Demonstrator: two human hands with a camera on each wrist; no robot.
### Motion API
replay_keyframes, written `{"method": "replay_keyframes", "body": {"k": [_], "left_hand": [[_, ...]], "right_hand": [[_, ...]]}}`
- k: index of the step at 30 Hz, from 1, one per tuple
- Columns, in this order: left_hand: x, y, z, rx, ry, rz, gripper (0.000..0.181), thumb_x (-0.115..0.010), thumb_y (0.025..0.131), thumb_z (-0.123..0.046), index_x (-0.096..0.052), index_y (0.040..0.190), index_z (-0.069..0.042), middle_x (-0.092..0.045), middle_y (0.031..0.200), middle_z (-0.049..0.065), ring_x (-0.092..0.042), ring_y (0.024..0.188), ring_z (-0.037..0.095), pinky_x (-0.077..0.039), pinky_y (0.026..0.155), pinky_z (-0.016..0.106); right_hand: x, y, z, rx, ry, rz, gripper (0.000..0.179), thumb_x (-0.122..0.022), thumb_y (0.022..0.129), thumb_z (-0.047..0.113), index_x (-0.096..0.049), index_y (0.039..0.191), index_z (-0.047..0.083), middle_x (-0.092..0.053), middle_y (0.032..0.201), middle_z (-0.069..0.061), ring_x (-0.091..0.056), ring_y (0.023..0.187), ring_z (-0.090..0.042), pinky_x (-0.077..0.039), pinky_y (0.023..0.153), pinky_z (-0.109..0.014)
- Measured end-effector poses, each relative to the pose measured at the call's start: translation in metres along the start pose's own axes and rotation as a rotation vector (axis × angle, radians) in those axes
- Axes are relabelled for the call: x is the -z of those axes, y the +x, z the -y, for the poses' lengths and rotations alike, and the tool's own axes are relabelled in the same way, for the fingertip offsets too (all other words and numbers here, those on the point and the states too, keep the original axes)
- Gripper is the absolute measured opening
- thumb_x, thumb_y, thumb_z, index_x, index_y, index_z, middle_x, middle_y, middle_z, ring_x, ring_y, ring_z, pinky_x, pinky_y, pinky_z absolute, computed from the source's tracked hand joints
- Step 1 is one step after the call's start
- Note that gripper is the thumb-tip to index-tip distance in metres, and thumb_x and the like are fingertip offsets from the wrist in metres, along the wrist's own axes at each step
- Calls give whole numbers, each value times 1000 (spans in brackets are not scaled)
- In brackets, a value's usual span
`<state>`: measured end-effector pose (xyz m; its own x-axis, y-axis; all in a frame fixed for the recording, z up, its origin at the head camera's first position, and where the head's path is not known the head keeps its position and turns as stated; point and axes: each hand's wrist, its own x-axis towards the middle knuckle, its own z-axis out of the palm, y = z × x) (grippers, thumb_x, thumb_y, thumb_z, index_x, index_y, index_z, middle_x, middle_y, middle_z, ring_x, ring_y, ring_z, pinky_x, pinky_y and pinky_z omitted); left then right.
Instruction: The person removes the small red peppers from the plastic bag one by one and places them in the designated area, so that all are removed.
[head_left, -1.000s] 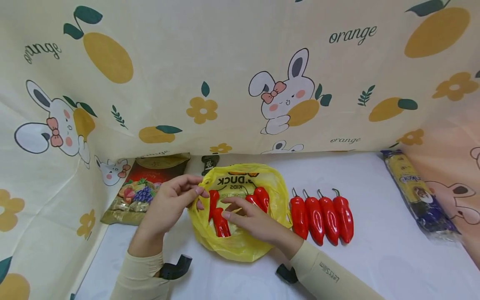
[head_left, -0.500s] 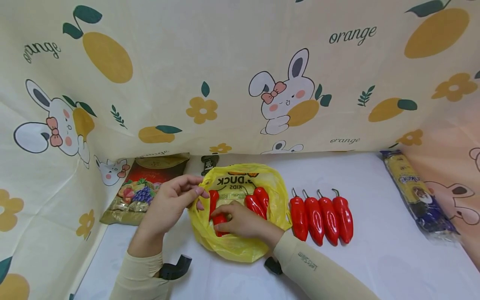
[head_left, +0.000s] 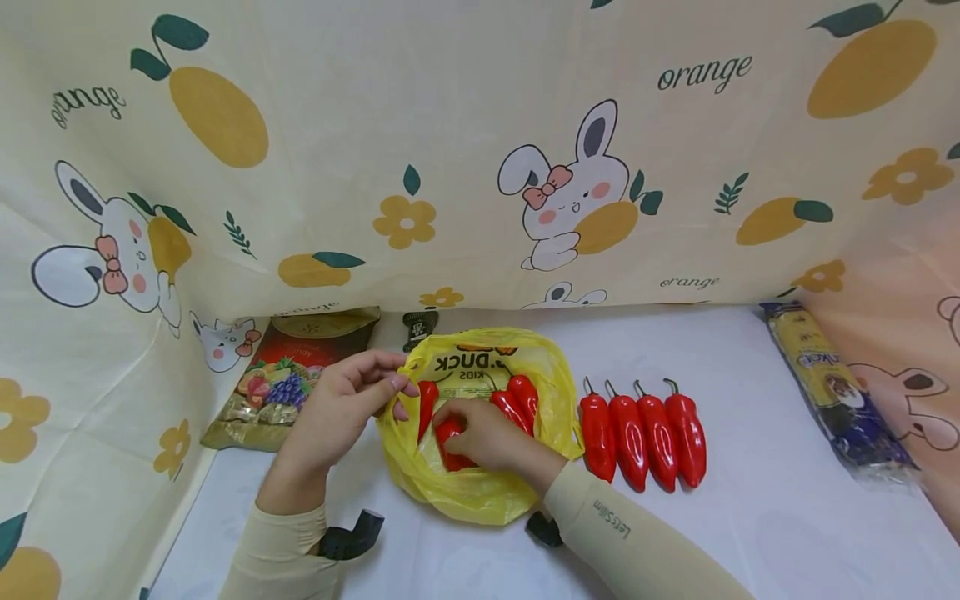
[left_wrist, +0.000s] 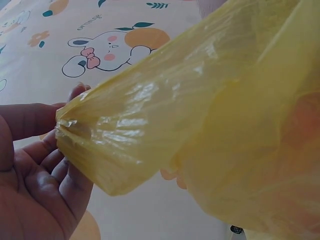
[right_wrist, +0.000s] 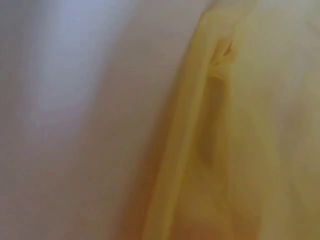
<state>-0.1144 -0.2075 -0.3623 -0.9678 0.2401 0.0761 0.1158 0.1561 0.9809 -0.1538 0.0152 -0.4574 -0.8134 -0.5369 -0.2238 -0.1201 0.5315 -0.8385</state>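
Observation:
An open yellow plastic bag [head_left: 487, 504] stands at the middle of the table. My left hand [head_left: 337, 408] pinches the left edge of the bag; in the left wrist view, the gathered film [left_wrist: 125, 130] stretches from the thumb and fingers. Inside the bag, my right hand [head_left: 491, 435] grips a red chili pepper [head_left: 452, 454], whose upper part is partly covered by the fingers. One more red chili pepper [head_left: 427, 404] lies left of it and a pair of chili peppers [head_left: 512, 407] to the right. Blurred bag film [right_wrist: 235, 150] fills much of the right wrist view, with no hand visible.
Several red chili peppers [head_left: 632, 433] lie in a row just right of the bag. A candy packet [head_left: 292, 387] is behind my left hand, near a small black packet [head_left: 418, 328]. A blue-and-yellow package [head_left: 836, 383] lies far right. Patterned cloth [head_left: 465, 125] hangs behind.
My right hand has lowered into the bag and taken hold of a chili pepper, which now lies turned and shifted slightly right. My left hand keeps its pinch on the bag's edge.

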Motion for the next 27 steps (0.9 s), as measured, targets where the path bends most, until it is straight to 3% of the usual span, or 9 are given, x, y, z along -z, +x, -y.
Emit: {"method": "replay_keyframes", "body": {"k": [15, 22, 27], "left_hand": [[-1, 0, 1, 5, 2, 4, 24, -59, 111, 0, -64, 131, 10, -73, 106, 22, -73, 78, 28, -64, 81, 33], [-1, 1, 2, 4, 12, 1, 24, -60, 111, -1, -65, 131, 10, -74, 105, 22, -73, 78, 29, -64, 80, 33], [-1, 1, 1, 10, 19, -2, 24, -60, 111, -2, -66, 131, 9, -74, 105, 21, -73, 78, 29, -64, 81, 33]], "right_hand": [[24, -19, 7, 137, 223, -134, 31, -74, 103, 11, -74, 133, 18, -60, 136, 0, -57, 117, -30, -59, 91, -42], [33, -35, 8, 170, 314, -169, 33, -77, 102, 14, -73, 132, 28, -59, 144, -1, -58, 120, -34, -64, 85, -41], [37, -46, 11, 197, 354, -180, 37, -77, 102, 12, -71, 136, 27, -56, 148, -2, -58, 127, -37, -64, 86, -44]]}}
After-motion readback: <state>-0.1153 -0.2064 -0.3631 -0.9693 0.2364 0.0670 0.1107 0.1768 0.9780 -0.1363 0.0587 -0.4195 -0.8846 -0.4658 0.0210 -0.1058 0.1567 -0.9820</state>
